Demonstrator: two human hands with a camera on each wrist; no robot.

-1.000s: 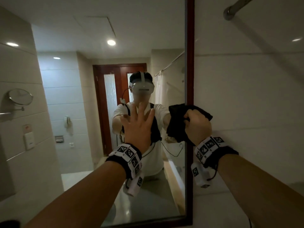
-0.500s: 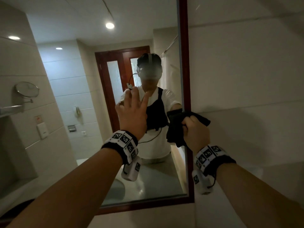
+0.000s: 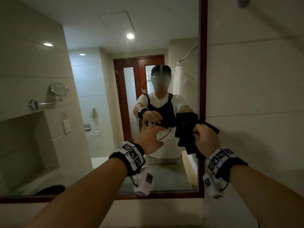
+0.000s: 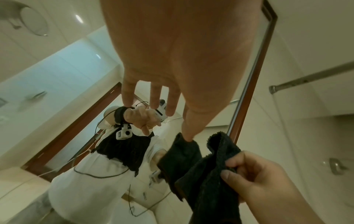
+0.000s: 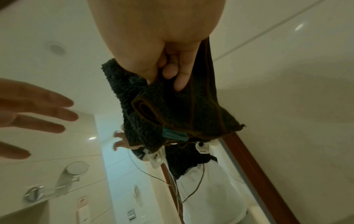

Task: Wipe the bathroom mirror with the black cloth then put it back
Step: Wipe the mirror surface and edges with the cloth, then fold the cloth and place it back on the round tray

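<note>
The bathroom mirror (image 3: pixel 98 83) has a red-brown wooden frame (image 3: pixel 203 63) and fills the wall ahead. My right hand (image 3: pixel 206 137) grips a bunched black cloth (image 3: pixel 185 134) in front of the mirror's right edge, at chest height. In the right wrist view its fingers (image 5: pixel 173 72) curl into the cloth (image 5: pixel 172 113), which carries a small teal tag. My left hand (image 3: pixel 150 137) is held out to the left of the cloth with straight, spread fingers (image 4: pixel 155 97) pointing at the glass. I cannot tell whether they touch it. The thumb lies close to the cloth (image 4: pixel 206 166).
A tiled wall (image 3: pixel 255 96) runs right of the frame, with a metal rail (image 3: pixel 243 2) above it. A pale counter (image 3: pixel 156 213) lies below the mirror. The glass reflects me, a round shaving mirror (image 3: pixel 58 90), a wall niche and a wooden door.
My left hand has come down from lying flat and upright on the glass to reaching forward beside the cloth. My right hand stays at the mirror's right edge with the cloth.
</note>
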